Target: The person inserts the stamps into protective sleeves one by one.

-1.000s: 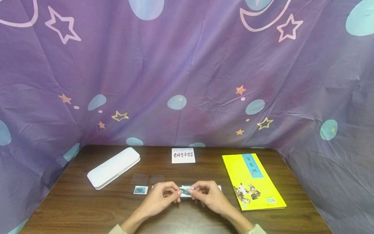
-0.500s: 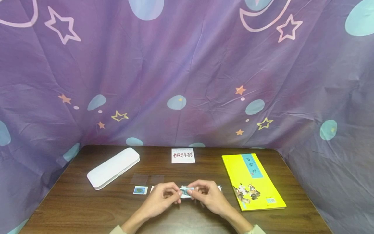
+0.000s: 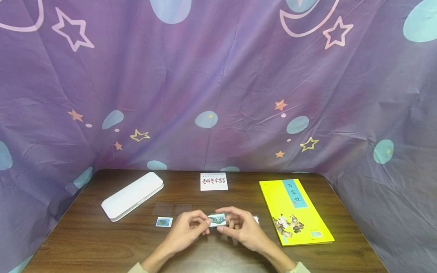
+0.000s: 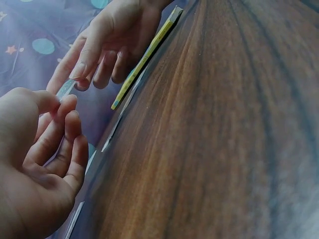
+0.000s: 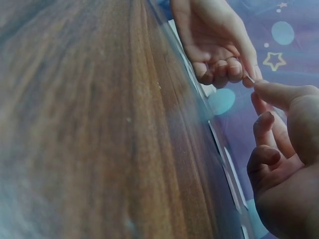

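Observation:
A small stamp-like picture card [image 3: 217, 220], blue-green with a pale border, is held above the table by my left hand [image 3: 186, 231], its thumb and forefinger pinching the left edge. In the left wrist view the card [image 4: 66, 89] shows as a thin slip raised off the wood. My right hand [image 3: 247, 229] is at the card's right end, thumb and forefinger spread apart beside its lower and upper edges. Whether a right fingertip touches it I cannot tell. Behind the right hand, the end of a flat white-and-dark item [image 3: 256, 219] shows, mostly hidden.
Left of the hands lies another small picture card [image 3: 164, 222], near faint clear sleeves [image 3: 163, 209]. A white case [image 3: 133, 196] stands back left, a white card with red writing [image 3: 214, 182] at back centre, and a yellow book [image 3: 297, 216] on the right.
The right thumb and forefinger have spread from their pinch on the card. The card's face has tilted up and shows more fully. The left hand keeps its pinch.

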Demonstrator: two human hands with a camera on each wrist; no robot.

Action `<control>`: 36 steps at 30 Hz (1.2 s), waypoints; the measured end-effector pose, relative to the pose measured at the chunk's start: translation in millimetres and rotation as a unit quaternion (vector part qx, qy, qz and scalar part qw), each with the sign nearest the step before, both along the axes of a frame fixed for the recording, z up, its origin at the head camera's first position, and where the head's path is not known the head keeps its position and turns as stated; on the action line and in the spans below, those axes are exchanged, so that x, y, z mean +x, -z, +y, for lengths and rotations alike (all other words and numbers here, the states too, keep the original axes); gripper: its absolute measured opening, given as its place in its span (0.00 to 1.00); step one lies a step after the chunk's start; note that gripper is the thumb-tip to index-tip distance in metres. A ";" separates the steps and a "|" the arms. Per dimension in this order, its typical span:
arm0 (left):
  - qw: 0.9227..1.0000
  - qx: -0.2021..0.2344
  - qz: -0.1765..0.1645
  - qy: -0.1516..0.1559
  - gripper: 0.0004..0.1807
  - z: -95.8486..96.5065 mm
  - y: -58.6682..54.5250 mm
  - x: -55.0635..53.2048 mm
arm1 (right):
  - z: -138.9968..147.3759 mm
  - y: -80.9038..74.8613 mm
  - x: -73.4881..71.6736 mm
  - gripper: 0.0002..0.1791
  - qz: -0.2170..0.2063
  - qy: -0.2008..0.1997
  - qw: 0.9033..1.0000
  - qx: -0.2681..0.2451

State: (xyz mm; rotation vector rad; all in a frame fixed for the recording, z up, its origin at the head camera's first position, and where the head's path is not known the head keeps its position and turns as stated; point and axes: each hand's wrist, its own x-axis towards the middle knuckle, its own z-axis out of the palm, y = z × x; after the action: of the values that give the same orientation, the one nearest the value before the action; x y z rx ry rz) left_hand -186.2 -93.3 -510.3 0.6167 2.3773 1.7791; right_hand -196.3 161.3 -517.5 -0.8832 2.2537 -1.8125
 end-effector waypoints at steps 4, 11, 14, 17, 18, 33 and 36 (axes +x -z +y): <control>1.000 0.004 0.000 0.004 0.09 0.3 0.4 0.0 | 0.2 0.8 -0.7 0.27 0.004 -0.005 1.000 -0.015; 1.000 0.000 -0.009 0.002 0.08 0.7 2.0 -0.5 | -1.0 1.1 0.3 0.26 -0.008 -0.001 1.000 -0.023; 1.000 0.008 -0.012 0.008 0.09 0.6 2.0 -0.3 | -1.8 1.4 0.8 0.27 -0.018 0.000 1.000 -0.023; 1.000 0.015 -0.016 0.011 0.10 0.7 1.8 -0.2 | -2.0 1.7 0.4 0.27 -0.013 0.005 1.000 -0.025; 1.000 0.018 -0.018 0.012 0.10 0.7 1.7 -0.2 | -1.9 1.7 0.3 0.27 -0.009 0.008 1.000 -0.025; 0.999 0.016 -0.019 0.020 0.09 1.8 5.1 -0.4 | -3.3 0.7 1.2 0.26 0.004 0.015 0.999 -0.038; 0.999 0.022 -0.020 0.021 0.09 1.9 5.3 -0.2 | -2.9 0.4 1.2 0.26 -0.005 0.018 0.999 -0.038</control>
State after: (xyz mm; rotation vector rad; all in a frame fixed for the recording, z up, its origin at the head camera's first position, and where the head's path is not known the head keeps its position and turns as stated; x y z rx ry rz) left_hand -186.4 -91.4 -515.6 0.6250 2.2887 1.8139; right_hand -195.1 158.4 -517.9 -0.8486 2.2233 -1.9247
